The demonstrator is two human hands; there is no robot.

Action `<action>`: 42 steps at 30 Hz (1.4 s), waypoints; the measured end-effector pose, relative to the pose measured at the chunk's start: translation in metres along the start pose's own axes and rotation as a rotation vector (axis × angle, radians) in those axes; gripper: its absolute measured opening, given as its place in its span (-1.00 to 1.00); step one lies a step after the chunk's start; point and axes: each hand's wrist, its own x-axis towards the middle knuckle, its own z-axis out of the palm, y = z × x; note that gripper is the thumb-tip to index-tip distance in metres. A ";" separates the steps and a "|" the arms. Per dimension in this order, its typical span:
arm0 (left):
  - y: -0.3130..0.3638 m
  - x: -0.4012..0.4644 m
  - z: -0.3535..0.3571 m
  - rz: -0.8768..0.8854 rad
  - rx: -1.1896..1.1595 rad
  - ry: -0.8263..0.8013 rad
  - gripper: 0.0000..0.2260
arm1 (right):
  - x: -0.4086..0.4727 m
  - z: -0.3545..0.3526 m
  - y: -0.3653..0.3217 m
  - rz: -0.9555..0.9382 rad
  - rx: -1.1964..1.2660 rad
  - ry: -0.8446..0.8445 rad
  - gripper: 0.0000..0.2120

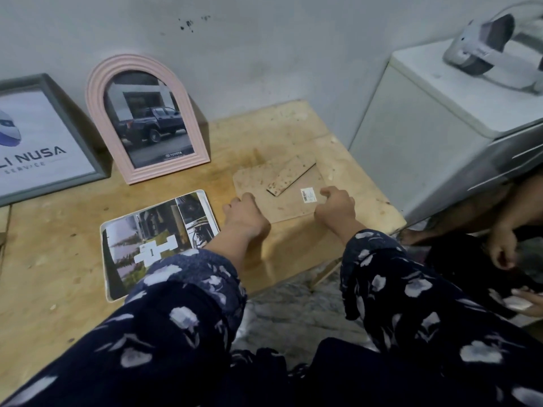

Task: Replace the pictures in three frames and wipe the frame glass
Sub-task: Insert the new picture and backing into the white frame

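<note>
Backing board (282, 198), face-down frame near table's right edge: left hand (245, 214) and right hand (335, 205) curl on its near corners, likely seating it; press evenly, keeping clear of loose print (158, 230) beside.

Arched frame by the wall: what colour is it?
Pale pink, ribbed arched frame; only the head view shows it.

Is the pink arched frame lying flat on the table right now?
No, the pink arched frame stands upright, leaning back against the wall with a truck picture in it.
</note>
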 end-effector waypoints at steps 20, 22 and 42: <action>-0.109 -0.043 -0.075 -0.307 -0.382 0.367 -0.34 | -0.053 0.036 -0.088 -0.088 0.269 -0.205 -0.55; -0.130 -0.053 -0.084 -0.327 -0.395 0.389 -0.31 | -0.065 0.050 -0.100 -0.122 0.239 -0.234 -0.55; -0.228 -0.089 -0.085 -0.314 -0.286 0.269 -0.27 | -0.118 0.114 -0.123 -0.223 0.051 -0.252 -0.58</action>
